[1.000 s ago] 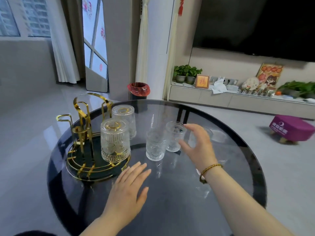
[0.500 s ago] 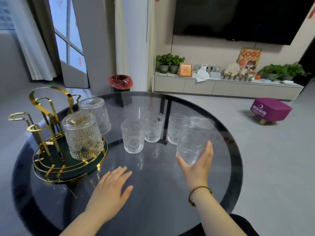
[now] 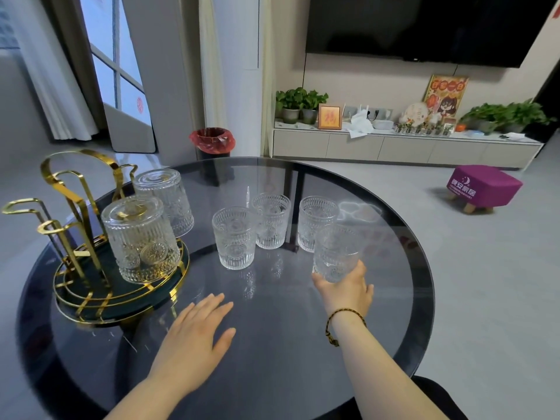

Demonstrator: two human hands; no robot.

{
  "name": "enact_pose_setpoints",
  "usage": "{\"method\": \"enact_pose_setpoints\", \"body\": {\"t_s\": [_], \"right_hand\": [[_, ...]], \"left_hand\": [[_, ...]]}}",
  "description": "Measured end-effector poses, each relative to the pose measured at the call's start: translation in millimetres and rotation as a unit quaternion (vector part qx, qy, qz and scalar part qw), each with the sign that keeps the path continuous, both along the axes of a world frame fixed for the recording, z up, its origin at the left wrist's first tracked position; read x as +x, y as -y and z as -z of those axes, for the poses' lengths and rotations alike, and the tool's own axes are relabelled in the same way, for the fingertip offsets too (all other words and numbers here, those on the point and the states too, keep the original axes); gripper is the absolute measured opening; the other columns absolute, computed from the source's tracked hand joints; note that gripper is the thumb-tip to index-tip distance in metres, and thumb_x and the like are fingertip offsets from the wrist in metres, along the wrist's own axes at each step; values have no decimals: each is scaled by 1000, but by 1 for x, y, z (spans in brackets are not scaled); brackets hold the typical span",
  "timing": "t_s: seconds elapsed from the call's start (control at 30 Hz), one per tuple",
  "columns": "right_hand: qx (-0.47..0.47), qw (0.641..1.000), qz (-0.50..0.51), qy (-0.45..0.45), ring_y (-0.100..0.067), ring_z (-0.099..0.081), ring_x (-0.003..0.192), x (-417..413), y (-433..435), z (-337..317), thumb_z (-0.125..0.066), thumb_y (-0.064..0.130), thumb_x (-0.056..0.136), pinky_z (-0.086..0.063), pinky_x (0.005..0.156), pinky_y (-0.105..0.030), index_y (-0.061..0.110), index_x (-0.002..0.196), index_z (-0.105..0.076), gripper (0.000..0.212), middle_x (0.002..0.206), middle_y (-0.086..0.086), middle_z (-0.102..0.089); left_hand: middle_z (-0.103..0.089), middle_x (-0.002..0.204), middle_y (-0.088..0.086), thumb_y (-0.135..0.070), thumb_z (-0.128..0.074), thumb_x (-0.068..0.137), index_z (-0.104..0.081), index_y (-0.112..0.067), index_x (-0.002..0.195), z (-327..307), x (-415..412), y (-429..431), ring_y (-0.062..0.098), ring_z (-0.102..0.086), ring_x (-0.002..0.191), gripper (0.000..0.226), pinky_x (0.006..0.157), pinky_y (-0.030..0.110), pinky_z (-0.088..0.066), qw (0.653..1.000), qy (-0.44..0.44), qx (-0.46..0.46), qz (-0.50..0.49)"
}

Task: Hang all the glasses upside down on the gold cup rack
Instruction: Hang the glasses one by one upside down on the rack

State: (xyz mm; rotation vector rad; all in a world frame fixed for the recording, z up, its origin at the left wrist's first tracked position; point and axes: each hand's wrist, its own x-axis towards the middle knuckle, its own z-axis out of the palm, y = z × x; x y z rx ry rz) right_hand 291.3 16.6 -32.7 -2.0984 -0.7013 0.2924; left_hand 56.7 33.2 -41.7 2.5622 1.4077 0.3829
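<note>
A clear embossed drinking glass (image 3: pixel 335 253) is held by the right hand (image 3: pixel 345 287), gripped low around its base with the fingers closed on it, over the right part of the round dark glass table (image 3: pixel 303 374); whether it has left the surface cannot be told, as it appears blurred. The left hand (image 3: pixel 194 338) lies flat and spread, holding nothing, near the table's front edge.

Three more upright glasses of the same pattern (image 3: pixel 235 237) (image 3: pixel 270 221) (image 3: pixel 316 222) stand near the table's centre. At the left edge sits the gold wire cup rack (image 3: pixel 75 207) on its round dark-green base; two glasses (image 3: pixel 141 239) (image 3: pixel 166 201) are already hung upside down on it, and several prongs are bare.

The step in hand is judged to be the pick-up of the third glass. Next, the glass would need to be turned mouth-down, carried across to the left, and lowered over a free prong without knocking the hung glasses.
</note>
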Motion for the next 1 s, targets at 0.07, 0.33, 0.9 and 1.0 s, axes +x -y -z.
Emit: {"method": "enact_pose_setpoints", "body": {"t_s": [0.07, 0.33, 0.9, 1.0], "right_hand": [[5, 1000, -2, -4, -23, -36, 127, 0, 1, 0, -71, 38, 64, -2, 114, -34, 8, 129, -23, 86, 126, -12, -54], [143, 982, -91, -79, -10, -35, 116, -3, 14, -10, -73, 23, 64, -30, 101, -28, 25, 128, -28, 78, 122, 10, -36], [210, 932, -293, 31, 13, -50, 77, -53, -32, -140, -76, 20, 62, -38, 53, 2, 22, 113, -36, 64, 92, 24, -38], [191, 930, -311, 47, 6, -48, 82, -64, -54, -168, -76, 22, 63, -37, 55, 2, 20, 120, -36, 69, 103, 10, -45]], "left_hand": [[-18, 150, -12, -42, -35, 93, -24, -32, 137, -1, 0, 0, 4, -10, 137, 46, 112, 24, -2, 1000, 2, -3, -1], [-21, 148, -13, -39, -40, 93, -28, -32, 135, -11, -3, 5, 2, -13, 136, 44, 111, 22, -4, 999, 34, -27, 3], [-58, 121, 16, -32, -35, 80, -56, -5, 114, -113, -93, -8, 16, -38, 118, 48, 93, 44, -31, 931, 240, 246, -120], [-51, 130, 17, -37, -34, 81, -48, -5, 123, -116, -104, -24, 15, -30, 124, 55, 98, 45, -25, 936, 208, 250, -138]]}}
